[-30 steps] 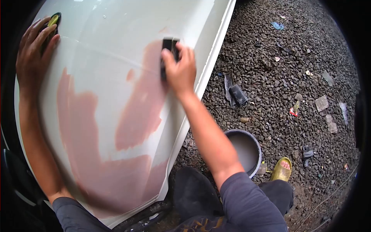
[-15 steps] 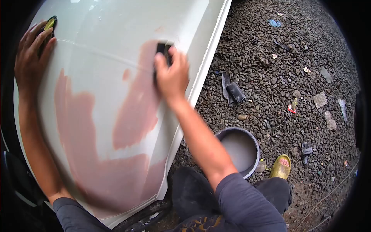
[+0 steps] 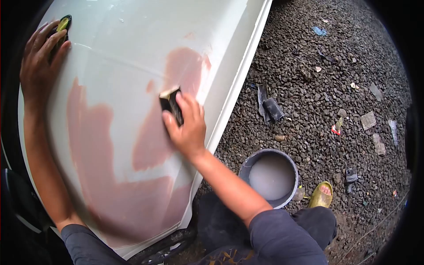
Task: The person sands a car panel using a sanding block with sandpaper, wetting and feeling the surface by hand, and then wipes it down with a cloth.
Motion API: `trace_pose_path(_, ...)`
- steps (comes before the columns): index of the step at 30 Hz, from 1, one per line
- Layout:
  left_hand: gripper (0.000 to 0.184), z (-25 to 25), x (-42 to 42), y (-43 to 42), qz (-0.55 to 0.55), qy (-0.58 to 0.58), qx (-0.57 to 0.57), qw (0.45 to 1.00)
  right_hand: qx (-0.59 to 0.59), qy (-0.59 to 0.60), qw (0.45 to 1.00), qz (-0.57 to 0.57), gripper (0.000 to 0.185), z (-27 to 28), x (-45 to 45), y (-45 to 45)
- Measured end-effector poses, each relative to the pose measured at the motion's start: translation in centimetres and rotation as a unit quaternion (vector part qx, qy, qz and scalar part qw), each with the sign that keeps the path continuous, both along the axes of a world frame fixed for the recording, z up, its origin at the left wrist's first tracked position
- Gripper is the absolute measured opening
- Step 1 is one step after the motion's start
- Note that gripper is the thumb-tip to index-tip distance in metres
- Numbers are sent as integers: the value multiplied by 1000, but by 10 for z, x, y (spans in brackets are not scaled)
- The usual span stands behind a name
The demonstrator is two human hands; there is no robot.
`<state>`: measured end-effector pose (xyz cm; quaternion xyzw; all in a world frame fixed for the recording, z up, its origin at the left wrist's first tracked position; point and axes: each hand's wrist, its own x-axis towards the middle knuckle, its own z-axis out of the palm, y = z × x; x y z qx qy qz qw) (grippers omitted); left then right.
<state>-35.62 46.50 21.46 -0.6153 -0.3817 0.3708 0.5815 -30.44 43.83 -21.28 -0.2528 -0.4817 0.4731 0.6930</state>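
Observation:
A pale car hood (image 3: pixel 128 101) fills the left half of the view, with several dull pinkish-brown patches (image 3: pixel 95 137) on it. My right hand (image 3: pixel 190 128) grips a sanding block (image 3: pixel 170 104) wrapped in black paper, with a light-coloured end showing. The block is tilted and in contact with the right-hand patch (image 3: pixel 184 66), or very close to it. At the hood's upper left, my left hand (image 3: pixel 39 73) has its fingers curled over a black-and-yellow pad (image 3: pixel 64 23). Much of that pad is hidden under the fingers.
A round tub (image 3: pixel 243 170) of cloudy grey water stands on the gravel (image 3: pixel 304 110) beside the hood's right edge (image 3: pixel 240 88). Near it is my foot in a yellow-green slipper (image 3: pixel 321 196). Black scraps (image 3: pixel 272 109) and bits of plastic (image 3: pixel 368 120) litter the gravel.
My right hand has moved the sanding block down and to the left across the patch, and tilted it. The left hand keeps its place on the hood; the whole view has shifted slightly.

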Motion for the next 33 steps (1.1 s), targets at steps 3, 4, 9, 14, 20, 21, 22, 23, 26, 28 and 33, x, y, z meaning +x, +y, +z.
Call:
trace_pose_path(3, 29, -3, 5, 1, -2, -7, -10, 1000, 34, 12, 999, -26, 50, -5, -10, 40)
trace_pose_path(4, 29, -5, 7, 1, -1, -10, -7, 1000, 5, -1, 1000, -16, 48, 3, -12, 74)
trace_pose_path(9, 29, -4, 3, 4, 9, 1, 13, 1000, -38, 2, 999, 26, 47, 17, -5, 90)
trace_pose_path(14, 30, -5, 2, 2, 11, 8, 9, 1000, 55, 13, 998, -14, 50, -4, -6, 33)
trace_pose_path(20, 30, -2, 2, 4, 10, 3, 3, 1000, -4, 6, 999, -38, 46, 21, -14, 123)
trace_pose_path(21, 30, -2, 2, 4, 6, 3, 3, 1000, 23, 10, 999, -34, 48, 13, -14, 85)
trace_pose_path(22, 30, -3, 3, 3, 3, 3, 4, 1000, 39, 20, 999, -22, 51, 7, -12, 48)
trace_pose_path(23, 29, -5, 2, 3, 2, 2, 2, 1000, 44, 20, 999, 16, 54, 8, -1, 22)
trace_pose_path(26, 28, -6, 3, 1, -1, -7, 0, 1000, 92, 12, 995, -40, 49, 3, -13, 74)
trace_pose_path(28, 28, -10, 6, 0, -1, -19, 3, 1000, -4, 16, 1000, 9, 43, 29, -7, 142)
trace_pose_path(33, 25, -16, 11, 1, -9, -50, 19, 999, 40, 21, 999, -7, 50, 19, -12, 65)
